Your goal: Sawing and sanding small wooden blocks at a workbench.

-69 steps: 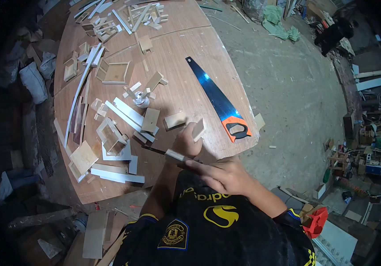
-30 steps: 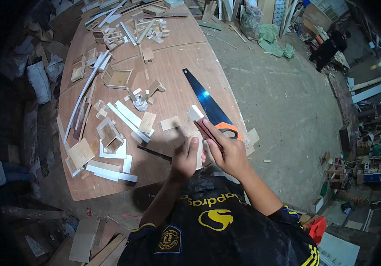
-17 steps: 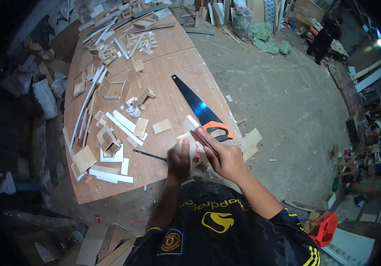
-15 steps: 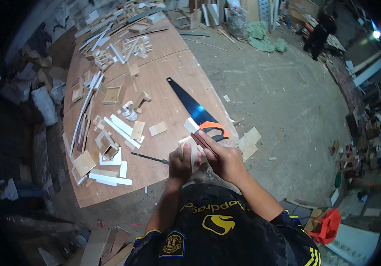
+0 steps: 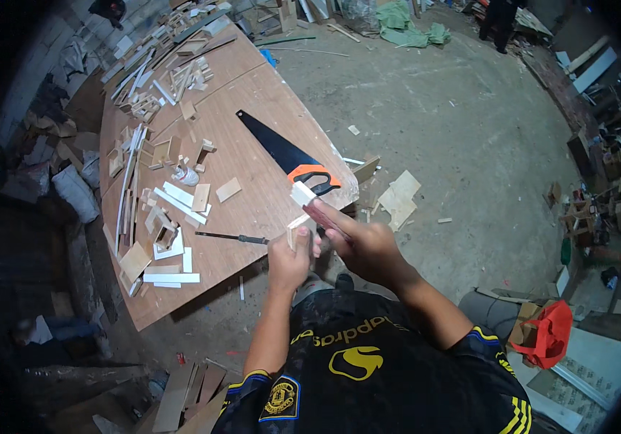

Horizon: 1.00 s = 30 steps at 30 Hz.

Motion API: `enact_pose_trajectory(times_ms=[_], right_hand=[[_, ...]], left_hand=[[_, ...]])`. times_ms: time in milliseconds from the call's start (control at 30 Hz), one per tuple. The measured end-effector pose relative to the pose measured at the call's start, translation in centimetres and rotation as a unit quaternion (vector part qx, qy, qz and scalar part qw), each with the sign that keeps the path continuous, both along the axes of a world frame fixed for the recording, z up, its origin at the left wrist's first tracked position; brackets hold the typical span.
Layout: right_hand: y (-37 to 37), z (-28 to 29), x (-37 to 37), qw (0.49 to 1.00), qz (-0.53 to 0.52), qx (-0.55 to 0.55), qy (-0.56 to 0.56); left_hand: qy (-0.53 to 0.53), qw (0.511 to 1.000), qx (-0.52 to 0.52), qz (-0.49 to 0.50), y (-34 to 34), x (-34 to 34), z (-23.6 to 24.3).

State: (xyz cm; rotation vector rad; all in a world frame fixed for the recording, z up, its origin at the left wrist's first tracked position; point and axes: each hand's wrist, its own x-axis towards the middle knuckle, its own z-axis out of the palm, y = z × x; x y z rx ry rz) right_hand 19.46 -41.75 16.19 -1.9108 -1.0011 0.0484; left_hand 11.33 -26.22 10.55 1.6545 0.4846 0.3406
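- Just off the near edge of the tabletop [image 5: 253, 210], we hold a small pale wood block [image 5: 301, 230] up in front of our chest; it sits above the floor rather than on the boards.
- Our left hand [image 5: 290, 259] is clamped around the lower part of that block, fingers curled tight.
- Our right hand [image 5: 365, 244] is closed on a flat reddish-brown strip [image 5: 325, 216], with a light-coloured end piece [image 5: 302, 194] at its far tip (we cannot tell whether that piece belongs to the strip or is a separate bit of wood).
- The strip lies against the top of the block, just beside our left fingers.
- On the tabletop beyond our hands lies a handsaw [image 5: 281, 153], black blade pointing away, orange and black handle near the table corner.
- A thin dark tool [image 5: 232, 237] rests flat, left of our left hand and near it.
- Farther left we see white strips [image 5: 173, 277], a small open wooden frame [image 5: 163, 233] and many loose offcuts.
- A white bottle [image 5: 186, 175] lies on its side near the middle of the boards.
- On the concrete floor to the right are cardboard scraps [image 5: 399, 195], and a red bag [image 5: 546, 334] sits low at the right.
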Motion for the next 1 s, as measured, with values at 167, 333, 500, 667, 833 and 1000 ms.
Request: enact_pose_trajectory(times_ms=[167, 333, 500, 667, 833, 1000], right_hand=[[-0.4, -0.6, 0.0, 0.996, 0.014, -0.059, 0.068], [-0.5, -0.2, -0.7, 0.989, 0.012, -0.049, 0.14], [0.5, -0.3, -0.1, 0.986, 0.025, -0.135, 0.097], [3.2, 0.1, 0.6, 0.985, 0.025, -0.146, 0.092], [5.8, -0.8, 1.6, 0.999, 0.031, -0.021, -0.005], [8.6, -1.0, 2.4, 0.998, 0.03, -0.052, 0.011]], left_hand=[[-0.011, 0.993, 0.102, -0.055, -1.0, -1.2, -0.1], [-0.025, 0.98, 0.19, -0.055, -0.8, -1.7, -0.1], [-0.006, 0.989, 0.145, -0.033, 1.0, -1.8, -0.4], [-0.048, 0.974, 0.216, -0.041, 3.1, -1.3, -0.1], [-0.073, 0.966, 0.24, -0.061, 5.4, -0.8, -0.8], [-0.048, 0.977, 0.194, -0.077, 9.1, 0.9, -1.3]])
